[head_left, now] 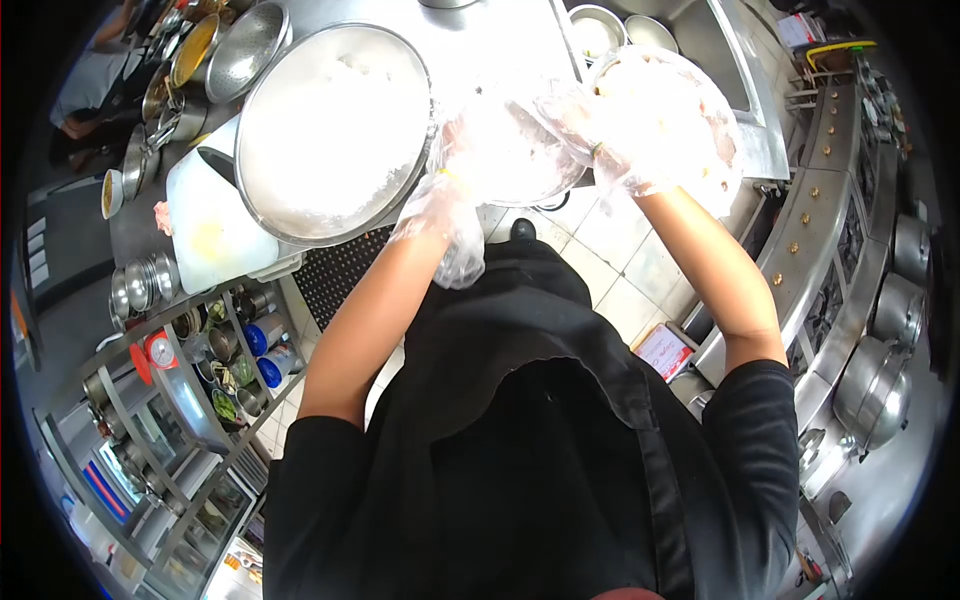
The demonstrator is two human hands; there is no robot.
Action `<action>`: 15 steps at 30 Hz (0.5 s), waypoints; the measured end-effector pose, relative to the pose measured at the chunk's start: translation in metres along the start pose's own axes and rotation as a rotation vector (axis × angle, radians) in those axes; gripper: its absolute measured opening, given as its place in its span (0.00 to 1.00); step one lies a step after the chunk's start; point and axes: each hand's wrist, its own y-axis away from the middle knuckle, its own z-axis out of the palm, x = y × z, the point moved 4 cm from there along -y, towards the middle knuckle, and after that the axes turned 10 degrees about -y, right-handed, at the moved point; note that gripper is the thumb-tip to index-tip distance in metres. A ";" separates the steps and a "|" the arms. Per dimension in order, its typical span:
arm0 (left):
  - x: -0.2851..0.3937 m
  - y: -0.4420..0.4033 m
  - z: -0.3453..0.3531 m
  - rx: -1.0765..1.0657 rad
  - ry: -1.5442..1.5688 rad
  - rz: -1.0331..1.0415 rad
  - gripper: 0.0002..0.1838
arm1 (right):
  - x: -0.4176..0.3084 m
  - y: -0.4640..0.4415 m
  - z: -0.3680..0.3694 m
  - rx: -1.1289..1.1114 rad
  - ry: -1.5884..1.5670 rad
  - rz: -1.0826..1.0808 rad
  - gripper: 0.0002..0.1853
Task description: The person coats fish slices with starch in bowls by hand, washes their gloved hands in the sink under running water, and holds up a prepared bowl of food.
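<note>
Both my hands wear loose clear plastic gloves and are over a round metal pan [545, 190] with pale contents, at the counter's front edge. My left hand [457, 150] is at the pan's left side, and its fingers are lost in glare. My right hand [572, 118] reaches over the pan's right side, its fingers also washed out. Whether either hand grips anything I cannot tell. Left of them lies a wide round metal tray [335, 130] covered in white powder. On the right is a large round container [690, 130] of pale, overexposed pieces.
A white cutting board [215, 215] lies under the tray's left side. Colanders [248, 50] and bowls crowd the far left. A sink [705, 50] is at the upper right, and a stove [830, 230] with knobs runs down the right. Metal shelving [185, 370] stands lower left.
</note>
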 end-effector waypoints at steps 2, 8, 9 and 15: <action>0.005 0.005 -0.009 0.016 0.006 0.001 0.19 | 0.017 -0.007 0.000 -0.025 0.126 -0.091 0.27; -0.005 -0.035 0.028 0.032 -0.169 0.045 0.17 | 0.129 -0.057 0.006 -0.262 -0.723 0.096 0.32; -0.012 -0.044 0.043 0.064 -0.207 0.050 0.17 | 0.125 -0.056 0.007 -0.244 -0.593 0.077 0.31; -0.024 -0.046 0.057 0.357 0.168 -0.071 0.17 | 0.077 -0.063 0.009 -0.206 0.147 -0.022 0.27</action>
